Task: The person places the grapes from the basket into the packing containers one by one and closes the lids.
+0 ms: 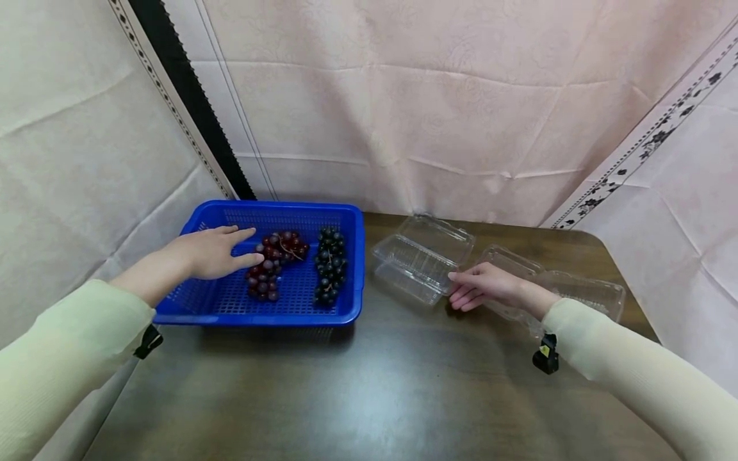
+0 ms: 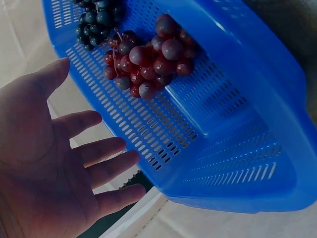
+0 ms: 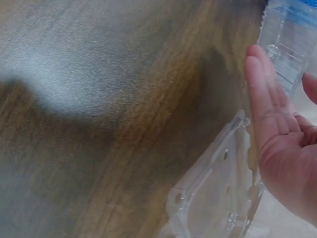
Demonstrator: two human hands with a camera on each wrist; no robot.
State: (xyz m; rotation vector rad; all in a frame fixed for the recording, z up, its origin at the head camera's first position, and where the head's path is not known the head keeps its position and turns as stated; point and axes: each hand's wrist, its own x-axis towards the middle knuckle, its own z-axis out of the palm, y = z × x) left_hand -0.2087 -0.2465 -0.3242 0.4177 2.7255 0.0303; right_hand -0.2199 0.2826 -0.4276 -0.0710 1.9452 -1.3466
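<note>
My left hand [image 1: 210,253] hovers over the left part of a blue plastic basket [image 1: 259,319], fingers spread and nothing held. Close to its fingertips lies a bunch of red grapes [image 1: 264,278] in the basket. A bunch of dark, blackish grapes [image 1: 330,269] lies to the right of the red ones. In the left wrist view the palm [image 2: 44,163] faces the camera, apart from the grapes. My right hand [image 1: 484,286] is at the near right corner of an opened clear plastic clamshell box [image 1: 432,246]; its fingers [image 3: 262,89] are nearly straight with the thumb apart.
Another opened clear clamshell box [image 1: 582,291] lies right of the first, partly hidden behind my right hand and wrist. All stand on a brown wooden table [image 1: 323,390]. Pale patterned cloth [image 1: 403,121] hangs behind the table and at both sides.
</note>
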